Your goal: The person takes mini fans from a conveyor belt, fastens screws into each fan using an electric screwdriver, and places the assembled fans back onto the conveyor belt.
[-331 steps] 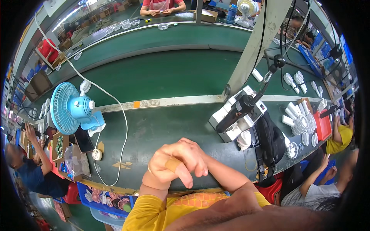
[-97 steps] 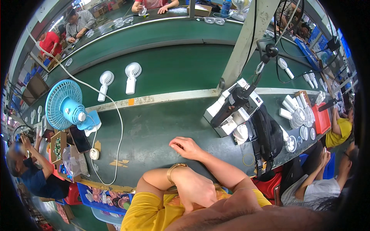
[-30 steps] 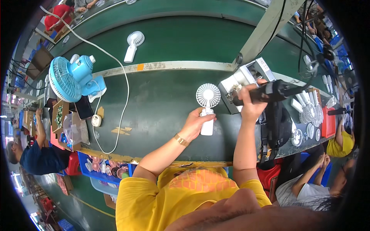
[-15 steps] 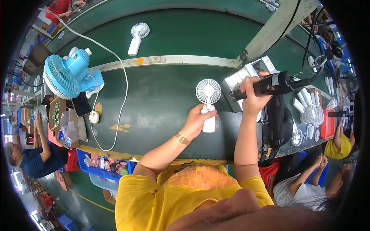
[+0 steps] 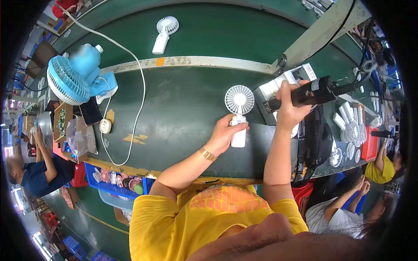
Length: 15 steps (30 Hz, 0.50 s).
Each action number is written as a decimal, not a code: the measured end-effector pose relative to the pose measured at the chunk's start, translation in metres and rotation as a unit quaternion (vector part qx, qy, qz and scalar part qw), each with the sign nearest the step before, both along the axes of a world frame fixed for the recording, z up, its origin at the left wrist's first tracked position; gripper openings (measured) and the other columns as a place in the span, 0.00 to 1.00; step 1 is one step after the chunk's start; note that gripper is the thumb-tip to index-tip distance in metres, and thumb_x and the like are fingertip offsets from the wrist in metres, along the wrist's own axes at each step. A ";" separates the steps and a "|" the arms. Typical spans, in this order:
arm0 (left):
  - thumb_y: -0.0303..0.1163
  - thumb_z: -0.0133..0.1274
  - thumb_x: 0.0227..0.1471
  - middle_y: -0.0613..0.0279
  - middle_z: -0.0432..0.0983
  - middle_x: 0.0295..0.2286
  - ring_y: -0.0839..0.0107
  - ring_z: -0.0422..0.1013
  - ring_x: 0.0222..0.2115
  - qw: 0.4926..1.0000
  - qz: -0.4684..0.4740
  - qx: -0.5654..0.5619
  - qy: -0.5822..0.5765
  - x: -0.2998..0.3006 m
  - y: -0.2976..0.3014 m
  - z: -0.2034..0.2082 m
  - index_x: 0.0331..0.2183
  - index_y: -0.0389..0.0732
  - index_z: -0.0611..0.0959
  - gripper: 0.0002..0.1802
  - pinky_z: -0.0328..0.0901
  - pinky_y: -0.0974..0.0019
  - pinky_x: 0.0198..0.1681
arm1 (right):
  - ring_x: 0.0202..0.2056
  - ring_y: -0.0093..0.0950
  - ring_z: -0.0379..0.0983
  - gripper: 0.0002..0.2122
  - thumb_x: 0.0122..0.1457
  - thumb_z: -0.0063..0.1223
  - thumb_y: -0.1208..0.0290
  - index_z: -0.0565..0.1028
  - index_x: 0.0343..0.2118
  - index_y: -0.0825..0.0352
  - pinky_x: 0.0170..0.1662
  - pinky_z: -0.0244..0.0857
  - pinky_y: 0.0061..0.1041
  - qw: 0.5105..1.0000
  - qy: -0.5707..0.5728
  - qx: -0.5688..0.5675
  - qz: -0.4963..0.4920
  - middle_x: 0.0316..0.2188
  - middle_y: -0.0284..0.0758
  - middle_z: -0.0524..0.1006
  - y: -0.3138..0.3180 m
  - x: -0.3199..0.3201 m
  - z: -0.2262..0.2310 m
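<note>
My left hand (image 5: 225, 134) is closed around the handle of a small white handheld fan (image 5: 239, 100), its round grille pointing away from me over the dark green table. The thumb lies across the handle just below the fan head. My right hand (image 5: 290, 106) grips a thick black electric screwdriver (image 5: 314, 92), held nearly level to the right of the fan. Its dark tip end (image 5: 273, 105) points left and stays apart from the fan. Behind that tip stands a grey-white metal box (image 5: 265, 93), partly hidden by my right hand.
A blue desk fan (image 5: 69, 80) with a white cord stands at the left. Beyond the pale rail (image 5: 209, 62) lies another white handheld fan (image 5: 160, 43). White fan parts (image 5: 350, 126) and a red tray (image 5: 371, 143) are at the right, past a black bag (image 5: 315, 139). Co-workers sit on both sides.
The whole view has shifted slightly. The handheld fan beyond the rail sits a little further right relative to the orange tape. Both my hands keep their grips, nearly unmoved.
</note>
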<state>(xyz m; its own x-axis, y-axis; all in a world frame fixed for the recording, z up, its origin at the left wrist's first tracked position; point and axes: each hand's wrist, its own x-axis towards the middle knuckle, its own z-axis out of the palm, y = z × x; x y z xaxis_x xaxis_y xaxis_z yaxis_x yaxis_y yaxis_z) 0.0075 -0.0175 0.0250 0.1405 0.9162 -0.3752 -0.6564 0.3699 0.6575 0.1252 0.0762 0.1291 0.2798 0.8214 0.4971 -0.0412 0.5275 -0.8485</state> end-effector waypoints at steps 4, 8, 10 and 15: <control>0.23 0.55 0.46 0.60 0.75 0.30 0.71 0.73 0.30 1.000 0.006 0.001 -0.010 0.001 0.000 0.001 0.35 0.35 0.73 0.11 0.69 0.70 0.34 | 0.16 0.19 0.64 0.18 0.47 0.52 0.86 0.60 0.41 0.70 0.21 0.57 0.18 0.991 0.042 -0.088 0.087 0.16 0.33 0.69 -0.012 -0.003 -0.010; 0.23 0.55 0.46 0.60 0.75 0.30 0.71 0.73 0.30 1.000 -0.005 0.009 0.002 0.000 0.001 0.002 0.35 0.35 0.73 0.11 0.69 0.70 0.34 | 0.15 0.22 0.61 0.21 0.47 0.50 0.86 0.57 0.43 0.69 0.20 0.56 0.21 0.971 0.171 -0.078 0.150 0.16 0.33 0.66 -0.026 -0.008 -0.017; 0.22 0.55 0.46 0.59 0.75 0.30 0.72 0.73 0.30 1.000 -0.001 0.001 0.000 0.000 0.000 0.001 0.35 0.34 0.73 0.12 0.69 0.71 0.34 | 0.15 0.21 0.56 0.19 0.49 0.46 0.85 0.58 0.44 0.66 0.20 0.54 0.23 0.969 0.167 -0.093 0.156 0.15 0.31 0.62 -0.029 -0.010 -0.016; 0.21 0.55 0.45 0.59 0.75 0.30 0.72 0.73 0.30 1.000 -0.002 -0.001 0.000 0.001 0.001 0.002 0.35 0.34 0.73 0.12 0.69 0.70 0.34 | 0.15 0.21 0.56 0.19 0.49 0.47 0.85 0.58 0.44 0.66 0.21 0.54 0.23 0.970 0.156 -0.085 0.164 0.15 0.31 0.62 -0.031 -0.010 -0.017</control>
<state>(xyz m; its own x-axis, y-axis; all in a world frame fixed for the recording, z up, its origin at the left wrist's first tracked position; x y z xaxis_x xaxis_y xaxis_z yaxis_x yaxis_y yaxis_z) 0.0085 -0.0163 0.0272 0.1438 0.9148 -0.3775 -0.6546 0.3740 0.6569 0.1147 0.0457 0.1119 0.1053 0.9545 0.2790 -0.4515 0.2958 -0.8418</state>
